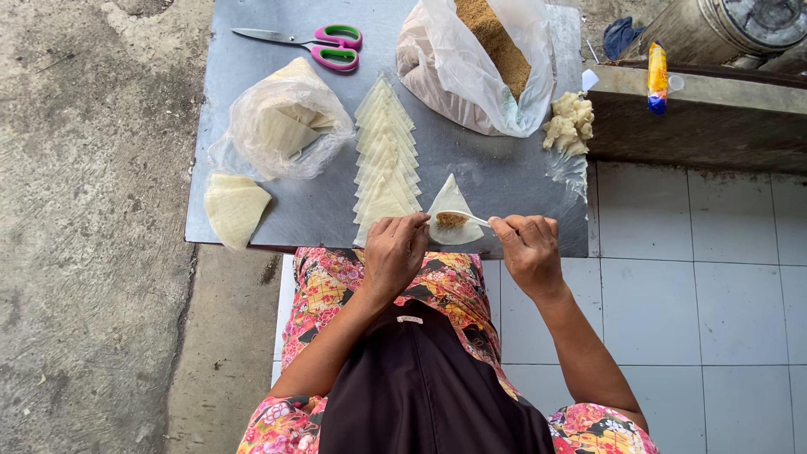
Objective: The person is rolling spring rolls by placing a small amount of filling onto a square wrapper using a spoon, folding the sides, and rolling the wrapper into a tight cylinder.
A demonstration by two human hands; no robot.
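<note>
Your right hand (528,245) grips spoon (471,219), brown filling over triangular wrapper (452,202) at surface (471,168) front edge; left hand (395,250) pinches its corner. Row of wrappers (385,155) unfilled, none folded visible.

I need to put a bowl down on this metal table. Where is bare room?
Bare metal table lies between the row of wrappers and the dough lump, below the filling bag. A smaller patch lies below the scissors. The near edge is crowded by both hands.
</note>
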